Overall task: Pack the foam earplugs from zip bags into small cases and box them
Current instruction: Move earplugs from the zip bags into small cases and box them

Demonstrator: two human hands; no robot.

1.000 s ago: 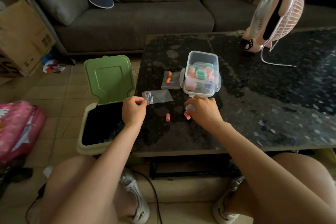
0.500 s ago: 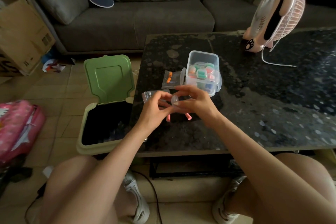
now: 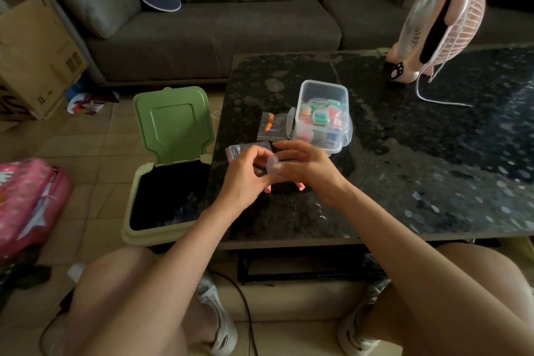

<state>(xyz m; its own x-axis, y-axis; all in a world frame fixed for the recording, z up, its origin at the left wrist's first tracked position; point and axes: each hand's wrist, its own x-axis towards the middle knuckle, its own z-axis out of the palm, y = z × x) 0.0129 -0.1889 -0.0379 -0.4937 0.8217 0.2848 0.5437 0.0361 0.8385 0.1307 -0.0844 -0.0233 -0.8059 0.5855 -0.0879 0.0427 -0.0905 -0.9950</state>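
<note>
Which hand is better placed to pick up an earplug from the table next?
Probably the left hand: one earplug lies just beneath it, while the right hand seems to carry the case. Both hands pinch the case now.

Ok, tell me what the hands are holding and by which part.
A small clear case, held between both: left hand pinches its left edge, right hand its right side.
</note>
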